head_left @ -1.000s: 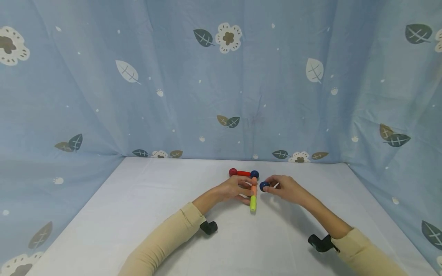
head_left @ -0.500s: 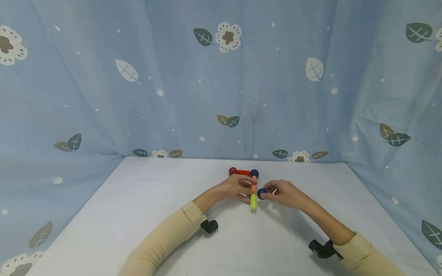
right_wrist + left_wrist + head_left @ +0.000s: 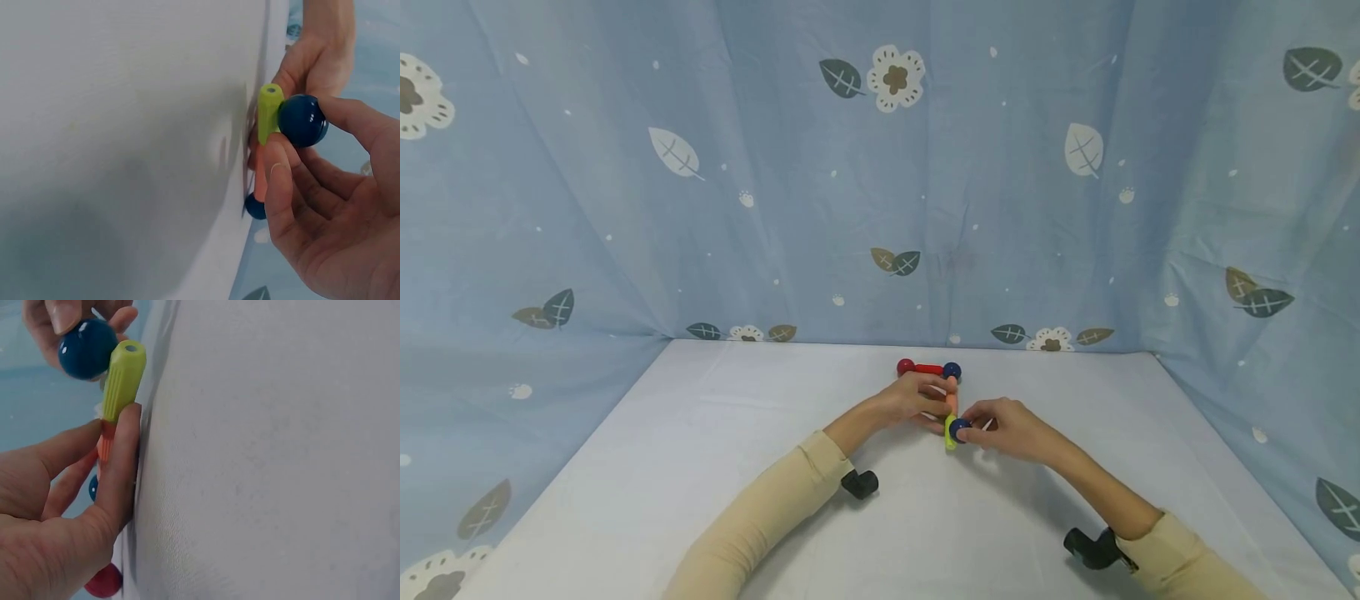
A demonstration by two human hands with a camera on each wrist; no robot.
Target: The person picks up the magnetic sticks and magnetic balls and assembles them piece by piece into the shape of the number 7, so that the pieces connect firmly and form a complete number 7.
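My left hand (image 3: 916, 400) pinches the orange toy building rod (image 3: 106, 442) near its joint with a yellow rod (image 3: 125, 378); the two run end to end toward me. Between thumb and fingertips of my right hand (image 3: 1011, 425) is a dark blue ball (image 3: 303, 120). In both wrist views the ball lies against the side of the yellow rod, close to its free end; actual contact is hard to confirm. Beyond the orange rod's far end sits another blue ball (image 3: 952, 371), joined by a red rod (image 3: 929, 369) to a red ball (image 3: 906, 367).
A white-covered table (image 3: 775, 400) lies under the hands. Blue patterned cloth (image 3: 805, 200) hangs behind it and at both sides. Black wrist cameras (image 3: 860, 484) hang by the beige sleeves, low over the table.
My right hand has brought the blue ball left and nearer to me, from beside the orange rod to the yellow rod. My left hand keeps its hold nearly in place.
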